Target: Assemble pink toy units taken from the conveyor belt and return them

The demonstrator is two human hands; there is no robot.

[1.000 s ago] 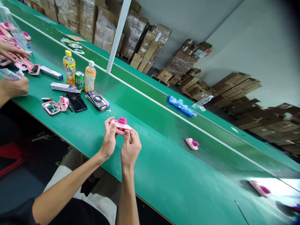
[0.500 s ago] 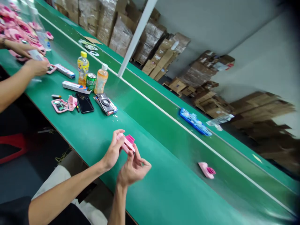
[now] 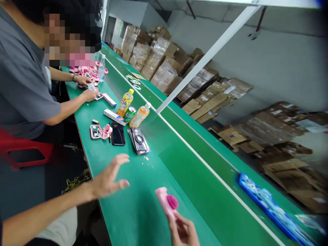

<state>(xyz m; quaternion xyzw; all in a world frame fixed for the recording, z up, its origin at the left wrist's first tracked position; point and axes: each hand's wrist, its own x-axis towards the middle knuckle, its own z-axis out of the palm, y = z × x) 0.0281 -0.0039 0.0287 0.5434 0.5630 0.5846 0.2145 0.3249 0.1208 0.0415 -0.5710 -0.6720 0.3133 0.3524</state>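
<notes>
My right hand [image 3: 183, 229] pinches the lower end of a pink plastic toy part [image 3: 164, 202] with a darker pink knob on its side, held above the green table [image 3: 133, 208]. My left hand [image 3: 110, 179] is in the air to the left of it, fingers spread and thumb apart, holding nothing. Beyond my left hand lie a black smartphone [image 3: 118, 134], an opened pink toy case [image 3: 96, 132] showing a circuit board, and a phone case with a ring [image 3: 139, 139] on top of a flat packet.
A yellow-capped bottle [image 3: 125, 102], a green can [image 3: 130, 114], an orange drink bottle [image 3: 140, 115] and long boxes [image 3: 114, 116] stand or lie farther up. At the left a co-worker [image 3: 28, 75] handles pink parts. A blue tray [image 3: 271, 208] rests beyond the white strip.
My left hand has let go of the pink toy part and moved left, opening. My right hand now holds the part alone, farther right. The view has swung to show the co-worker.
</notes>
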